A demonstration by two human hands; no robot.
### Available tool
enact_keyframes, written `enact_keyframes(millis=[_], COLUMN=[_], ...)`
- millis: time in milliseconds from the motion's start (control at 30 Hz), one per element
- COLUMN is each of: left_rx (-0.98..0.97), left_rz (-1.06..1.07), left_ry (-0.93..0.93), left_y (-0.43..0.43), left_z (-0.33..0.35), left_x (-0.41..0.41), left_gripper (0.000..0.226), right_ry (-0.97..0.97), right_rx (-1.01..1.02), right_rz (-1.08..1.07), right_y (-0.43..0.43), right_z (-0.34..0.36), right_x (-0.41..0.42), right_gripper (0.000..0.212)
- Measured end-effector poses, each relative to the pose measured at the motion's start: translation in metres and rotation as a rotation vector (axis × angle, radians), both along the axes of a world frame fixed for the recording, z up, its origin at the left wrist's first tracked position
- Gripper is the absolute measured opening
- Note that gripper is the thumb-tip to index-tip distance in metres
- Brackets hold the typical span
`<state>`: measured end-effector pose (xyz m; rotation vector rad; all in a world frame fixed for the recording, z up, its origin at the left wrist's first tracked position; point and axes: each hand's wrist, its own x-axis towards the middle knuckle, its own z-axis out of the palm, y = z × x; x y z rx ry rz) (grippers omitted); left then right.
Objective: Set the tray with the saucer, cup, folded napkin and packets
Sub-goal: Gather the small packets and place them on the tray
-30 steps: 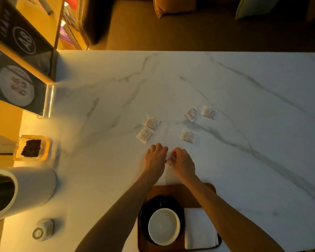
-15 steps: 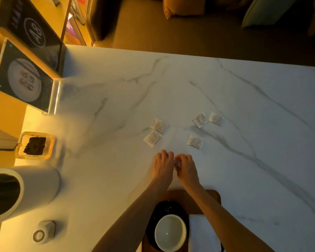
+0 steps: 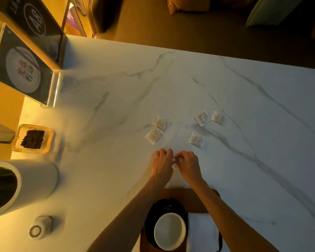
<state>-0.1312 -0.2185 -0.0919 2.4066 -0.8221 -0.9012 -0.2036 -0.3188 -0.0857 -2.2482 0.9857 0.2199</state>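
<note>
At the near edge lies a brown wooden tray (image 3: 189, 195). On it stand a black saucer (image 3: 164, 206) with a white cup (image 3: 169, 231) and, to the right, a folded white napkin (image 3: 202, 231). My left hand (image 3: 162, 164) and my right hand (image 3: 189, 164) meet just beyond the tray, fingers curled. Between them they pinch a small white packet (image 3: 175, 161), mostly hidden by the fingers. Several more packets lie flat on the marble farther out: two on the left (image 3: 161, 123) (image 3: 153, 135), two on the right (image 3: 201, 118) (image 3: 219, 118), one nearer (image 3: 196, 139).
A white cylindrical container (image 3: 25, 182) lies at the left edge. Behind it sits a glass dish (image 3: 33, 139) with dark contents, and near me a small white device (image 3: 40, 227). Dark sign stands (image 3: 24, 70) rise at the far left. Seats stand past the marble table's far edge (image 3: 225, 57).
Both hands have stayed together over the same spot, fingers working the small white packet. The view has tilted slightly; the loose packets have not moved.
</note>
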Motion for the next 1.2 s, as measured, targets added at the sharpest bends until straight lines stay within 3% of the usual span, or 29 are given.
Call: enact_keyframes(millis=[133,300,433,567,767,900,1000,1200], left_rx=[-0.217,-0.322,-0.224,-0.054,0.113,0.127,0.139,-0.160], left_rz=[0.268,0.432,0.439,0.256,0.213,0.421,0.352,0.685], left_ry=[0.303,0.463,0.310,0.057,-0.116,0.100,0.223,0.594], left_y=[0.006,-0.006,-0.035,-0.054,-0.056,-0.064,-0.064,-0.038], left_z=[0.010,0.024,0.030,0.026,0.015,0.016,0.020,0.037], left_x=[0.030,0.095,0.137,0.153,0.144,0.152,0.165,0.160], left_gripper=[0.025,0.019,0.018,0.022,0.027,0.028,0.025,0.019], right_ry=[-0.141,-0.231,-0.270,-0.243,-0.163,-0.122,-0.117,-0.202], right_rx=[0.403,0.575,0.366,0.181,0.057,0.098,0.225,0.625], right_rz=[-0.203,-0.368,-0.337,-0.302,-0.319,-0.375,-0.440,-0.401], right_y=[-0.009,-0.029,-0.033,-0.034,-0.025,-0.029,-0.036,-0.051], right_z=[0.010,0.021,0.018,0.009,-0.004,-0.006,-0.005,0.008], right_x=[0.011,0.060,0.105,0.133,0.138,0.143,0.143,0.139], right_gripper=[0.019,0.022,0.025,0.024,0.032,0.035,0.034,0.038])
